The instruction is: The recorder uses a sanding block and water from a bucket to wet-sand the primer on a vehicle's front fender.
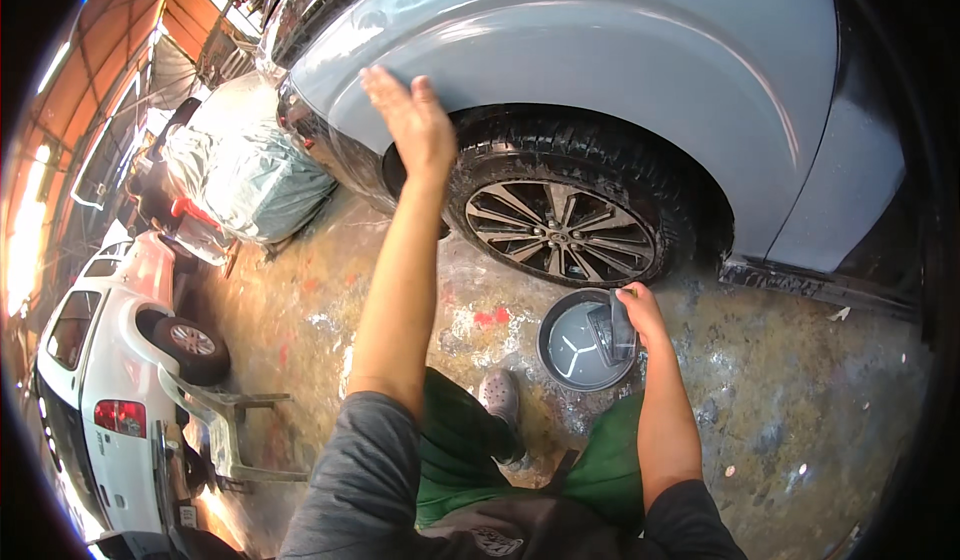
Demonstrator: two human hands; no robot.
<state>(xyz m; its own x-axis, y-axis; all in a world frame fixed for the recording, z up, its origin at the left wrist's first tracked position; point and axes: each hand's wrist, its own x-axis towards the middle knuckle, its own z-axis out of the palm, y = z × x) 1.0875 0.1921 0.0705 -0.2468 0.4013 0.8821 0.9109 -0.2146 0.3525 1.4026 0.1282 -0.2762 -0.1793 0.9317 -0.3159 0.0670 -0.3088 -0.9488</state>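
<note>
My left hand (412, 128) lies flat against the grey front fender (620, 55) of a car, above the front edge of the wheel arch. Its fingers are stretched out, and the thumb stands apart. Lower right, my right hand (645, 316) is closed on the upper edge of a dark grey sheet (622, 328), possibly sandpaper. The sheet hangs over a round dark basin (545, 352) on the floor. Light reflections show in the basin, as on water. Just behind the basin stands the car's wheel (560, 235), with a black tyre and a spoked rim.
A white vehicle (120, 330) is parked at the left, with a plastic chair (225, 430) beside it. Something under a pale cover (250, 165) stands near the car's front. The floor (780, 400) is stained and paint-spotted. My shoe (498, 395) is left of the basin.
</note>
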